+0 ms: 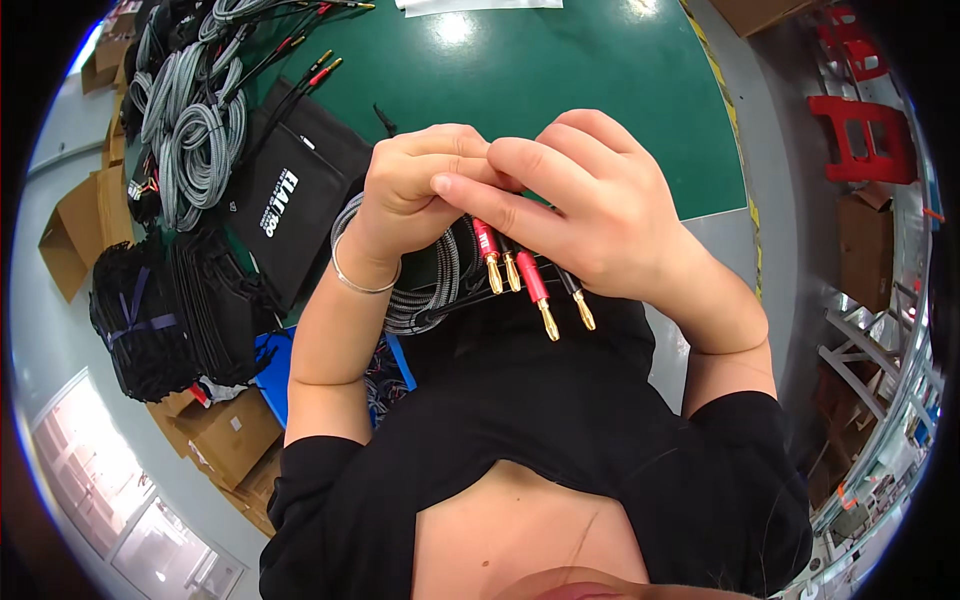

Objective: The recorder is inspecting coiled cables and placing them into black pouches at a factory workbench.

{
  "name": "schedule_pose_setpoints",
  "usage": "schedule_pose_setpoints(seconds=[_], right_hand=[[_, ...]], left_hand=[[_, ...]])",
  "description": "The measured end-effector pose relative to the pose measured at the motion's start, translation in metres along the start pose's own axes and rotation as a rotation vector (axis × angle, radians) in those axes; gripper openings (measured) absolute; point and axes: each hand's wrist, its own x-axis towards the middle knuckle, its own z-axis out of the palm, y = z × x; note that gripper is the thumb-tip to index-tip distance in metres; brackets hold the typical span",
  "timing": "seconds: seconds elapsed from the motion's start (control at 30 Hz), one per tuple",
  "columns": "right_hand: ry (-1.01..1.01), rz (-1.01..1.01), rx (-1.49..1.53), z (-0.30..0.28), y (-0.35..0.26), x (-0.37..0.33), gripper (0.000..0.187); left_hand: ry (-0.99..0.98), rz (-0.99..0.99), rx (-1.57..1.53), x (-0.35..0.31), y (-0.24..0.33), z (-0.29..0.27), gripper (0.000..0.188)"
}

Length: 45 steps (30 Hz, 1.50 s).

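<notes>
Both hands meet over the near edge of the green table, fingers closed around the end of a grey braided cable. My left hand [415, 185] is pinched at its upper part, with the coiled cable [425, 300] hanging below and behind the wrist. Pressed up against it, my right hand [600, 205] has its thumb and fingers closed at the same spot. Several banana plugs with gold tips hang down beneath the hands, including a red plug [535, 280] and a black plug [575, 285]. Fingers hide exactly what is gripped between them.
The green table [600, 80] bears a flat black drawstring pouch [330, 155] and a heap of grey coiled cables [200, 150] at left. Nearer lie a tied bundle of black pouches [135, 320] and a blue bin [275, 375]. A red stool [865, 140] stands right.
</notes>
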Motion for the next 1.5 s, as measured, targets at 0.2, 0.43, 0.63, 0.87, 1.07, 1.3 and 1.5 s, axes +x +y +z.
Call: schedule_pose_setpoints(seconds=[0.2, 0.43, 0.63, 0.87, 1.07, 1.3, 1.5], right_hand=[[0.032, -0.002, -0.002, 0.005, -0.001, 0.001, 0.042], [0.046, -0.001, -0.001, 0.006, 0.0, 0.001, 0.042], [0.035, -0.003, 0.007, 0.005, 0.0, 0.001, 0.041], [0.04, -0.006, 0.045, 0.005, 0.004, -0.001, 0.041], [-0.025, 0.272, 0.443, 0.002, 0.031, -0.013, 0.034], [0.069, 0.92, 0.743, -0.027, 0.047, -0.066, 0.022], [-0.154, 0.813, 0.367, -0.029, 0.04, -0.07, 0.016]], left_hand=[[0.012, -0.011, 0.017, -0.003, 0.0, -0.001, 0.012], [0.03, -0.021, -0.002, -0.003, -0.001, 0.0, 0.012], [0.016, -0.006, 0.031, -0.004, -0.002, -0.002, 0.012], [0.02, 0.032, 0.065, -0.003, -0.005, 0.0, 0.014], [0.02, -0.195, 0.159, 0.0, -0.006, 0.01, 0.019], [-0.091, -0.629, 0.035, 0.021, -0.002, 0.018, 0.018], [-0.3, -0.529, 0.379, 0.025, -0.008, 0.028, 0.019]])
